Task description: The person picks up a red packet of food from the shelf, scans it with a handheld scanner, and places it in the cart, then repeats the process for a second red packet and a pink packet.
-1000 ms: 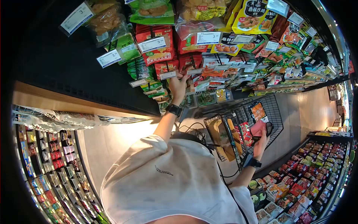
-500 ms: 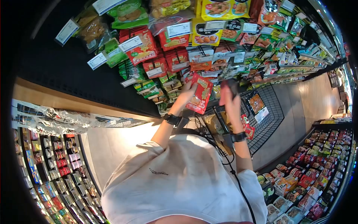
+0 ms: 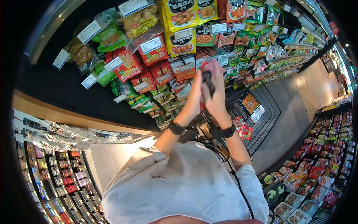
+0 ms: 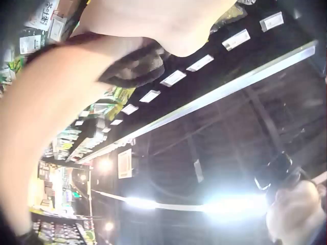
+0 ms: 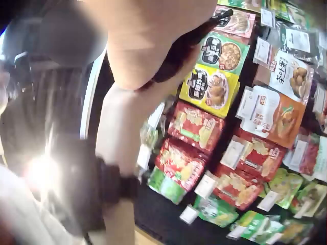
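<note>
Supermarket shelving surrounds us, and a rack of hanging snack packets (image 3: 149, 56) fills the wall ahead, with a wire cart (image 3: 266, 112) just below the rack's right part. Our left hand (image 3: 194, 98) and right hand (image 3: 217, 95) now meet, pressed together, in front of the rack's middle. A second ago the left reached up to the rack's pegs while the right hung low over the cart. So the red packet (image 3: 201, 107) is off the rack and in hand. Only a sliver of it shows between our palms, with the left fingers curled round it. The right hand grips a dark handheld device (image 3: 207, 79) held against the packet. Neither hand is spread.
</note>
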### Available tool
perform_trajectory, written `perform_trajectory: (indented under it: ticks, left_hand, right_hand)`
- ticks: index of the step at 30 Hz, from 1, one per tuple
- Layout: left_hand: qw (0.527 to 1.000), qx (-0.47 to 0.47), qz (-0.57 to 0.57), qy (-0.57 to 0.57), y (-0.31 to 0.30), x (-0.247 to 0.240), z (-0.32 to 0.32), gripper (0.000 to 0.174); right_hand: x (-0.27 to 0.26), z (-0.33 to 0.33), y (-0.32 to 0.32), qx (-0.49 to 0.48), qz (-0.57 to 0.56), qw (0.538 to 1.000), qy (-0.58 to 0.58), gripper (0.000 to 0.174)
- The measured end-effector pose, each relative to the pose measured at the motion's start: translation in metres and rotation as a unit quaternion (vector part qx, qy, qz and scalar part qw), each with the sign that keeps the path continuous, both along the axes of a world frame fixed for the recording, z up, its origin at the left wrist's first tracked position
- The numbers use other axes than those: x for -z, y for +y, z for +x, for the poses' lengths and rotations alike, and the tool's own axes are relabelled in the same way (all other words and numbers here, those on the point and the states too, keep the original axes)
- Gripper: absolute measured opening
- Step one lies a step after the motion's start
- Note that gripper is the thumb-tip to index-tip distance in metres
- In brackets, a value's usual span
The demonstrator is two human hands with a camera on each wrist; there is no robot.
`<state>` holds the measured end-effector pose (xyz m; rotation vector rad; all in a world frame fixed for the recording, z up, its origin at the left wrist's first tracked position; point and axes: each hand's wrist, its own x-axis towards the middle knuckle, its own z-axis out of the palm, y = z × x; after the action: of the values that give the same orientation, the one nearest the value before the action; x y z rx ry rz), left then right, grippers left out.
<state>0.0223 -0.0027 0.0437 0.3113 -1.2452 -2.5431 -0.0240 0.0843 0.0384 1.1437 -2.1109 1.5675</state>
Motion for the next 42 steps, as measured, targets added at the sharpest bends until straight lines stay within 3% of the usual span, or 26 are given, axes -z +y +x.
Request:
perform_trajectory:
  ticks: [1, 2, 3, 5, 7, 8, 9, 10, 12, 14, 17, 18, 19, 20, 21, 22, 25, 28, 31, 32, 34, 35, 37, 38, 39, 42]
  left_hand:
    - [0.997, 0.0, 0.074, 0.029, -0.005, -0.014, -0.003, 0.066]
    - [0.988, 0.077, 0.129, 0.029, -0.019, -0.022, -0.003, 0.059]
    - [0.989, 0.034, 0.133, 0.057, -0.016, -0.045, -0.002, 0.052]
    - [0.991, -0.107, -0.031, 0.07, -0.01, -0.032, -0.017, 0.046]
    - [0.995, -0.095, -0.004, 0.025, 0.004, -0.026, -0.02, 0.043]
    - [0.995, -0.082, -0.021, 0.051, 0.009, -0.015, -0.024, 0.044]
    - [0.991, -0.111, -0.033, 0.068, 0.02, -0.021, -0.027, 0.041]
    - [0.992, -0.095, -0.023, 0.078, 0.021, -0.022, -0.027, 0.04]
    - [0.99, -0.089, -0.045, 0.101, 0.02, -0.028, -0.029, 0.038]
    - [0.978, -0.114, -0.112, 0.133, 0.018, -0.039, -0.035, 0.04]
    - [0.916, -0.226, -0.278, 0.181, 0.019, -0.025, -0.05, 0.059]
    - [0.916, -0.191, -0.298, 0.188, 0.023, -0.026, -0.046, 0.076]
    - [0.905, -0.164, -0.324, 0.223, 0.03, -0.029, -0.043, 0.069]
    - [0.951, -0.101, -0.236, 0.173, 0.03, -0.031, -0.035, 0.065]
    - [0.982, -0.036, -0.143, 0.119, 0.028, -0.038, -0.023, 0.068]
    - [0.997, 0.028, -0.046, 0.061, 0.024, -0.041, -0.016, 0.075]
    - [0.969, 0.13, 0.173, 0.116, 0.009, -0.036, -0.011, 0.08]
    - [0.99, 0.074, 0.071, 0.1, 0.015, -0.047, -0.003, 0.078]
    - [0.982, 0.088, 0.142, 0.09, -0.004, -0.052, 0.006, 0.069]
    - [0.987, 0.062, 0.129, 0.074, -0.01, -0.056, 0.013, 0.068]
    - [0.994, -0.017, -0.007, 0.109, -0.014, -0.042, 0.019, 0.067]
    - [0.984, 0.092, 0.081, 0.133, -0.027, -0.039, 0.018, 0.066]
    - [0.954, 0.142, 0.217, 0.148, -0.019, -0.045, 0.018, 0.063]
    - [0.982, 0.065, 0.13, 0.118, -0.014, -0.048, 0.02, 0.061]
    - [0.978, 0.085, 0.119, 0.148, -0.013, -0.05, 0.018, 0.06]
    - [0.978, 0.06, 0.15, 0.133, -0.017, -0.06, 0.019, 0.056]
  right_hand:
    - [0.007, 0.006, 0.008, 0.01, 0.067, 0.994, 0.09, 0.057]
    - [0.012, 0.012, 0.015, -0.023, 0.082, 0.99, 0.11, 0.056]
    - [0.012, 0.016, 0.02, -0.056, 0.099, 0.985, 0.131, 0.056]
    - [0.007, 0.015, 0.03, -0.047, 0.072, 0.994, 0.074, 0.06]
    - [-0.004, 0.011, 0.035, 0.003, 0.024, 1.0, -0.009, 0.063]
    - [-0.005, 0.001, 0.036, 0.065, 0.01, 0.997, 0.032, 0.063]
    - [-0.025, 0.004, 0.032, 0.059, -0.119, 0.99, -0.05, 0.053]
    - [-0.021, -0.001, 0.039, 0.02, -0.155, 0.973, -0.171, 0.046]
    - [-0.02, -0.011, 0.066, -0.123, -0.193, 0.883, -0.409, 0.028]
    - [-0.018, -0.002, 0.066, -0.064, -0.183, 0.917, -0.349, 0.026]
    - [-0.017, 0.008, 0.064, 0.015, -0.14, 0.961, -0.238, 0.025]
    - [-0.016, 0.007, 0.062, 0.041, -0.115, 0.975, -0.186, 0.027]
    - [-0.024, 0.01, 0.059, 0.067, -0.089, 0.985, -0.135, 0.028]
    - [-0.033, 0.02, 0.062, 0.013, -0.064, 0.978, -0.198, 0.036]
    - [-0.034, 0.022, 0.058, -0.088, -0.067, 0.984, -0.14, 0.052]
    - [-0.035, 0.03, 0.047, -0.056, -0.074, 0.992, -0.085, 0.059]
    - [-0.052, 0.025, 0.039, -0.013, -0.012, 0.999, 0.031, 0.073]
    - [-0.061, 0.005, 0.029, 0.068, 0.009, 0.996, 0.056, 0.068]
    - [-0.077, 0.014, 0.023, 0.017, 0.117, 0.973, 0.196, 0.05]
    - [-0.083, 0.025, 0.019, -0.043, 0.1, 0.977, 0.185, 0.041]
    - [-0.079, 0.029, 0.014, -0.057, 0.111, 0.973, 0.196, 0.042]
    - [-0.082, 0.027, 0.015, -0.067, 0.111, 0.971, 0.2, 0.042]
    - [-0.076, 0.02, 0.013, 0.02, 0.098, 0.979, 0.177, 0.055]
    - [-0.074, 0.013, 0.01, 0.062, 0.066, 0.979, 0.184, 0.054]
    - [-0.07, 0.007, 0.005, 0.085, 0.021, 0.983, 0.158, 0.052]
    - [-0.06, 0.02, -0.005, 0.003, -0.088, 0.996, 0.009, 0.066]
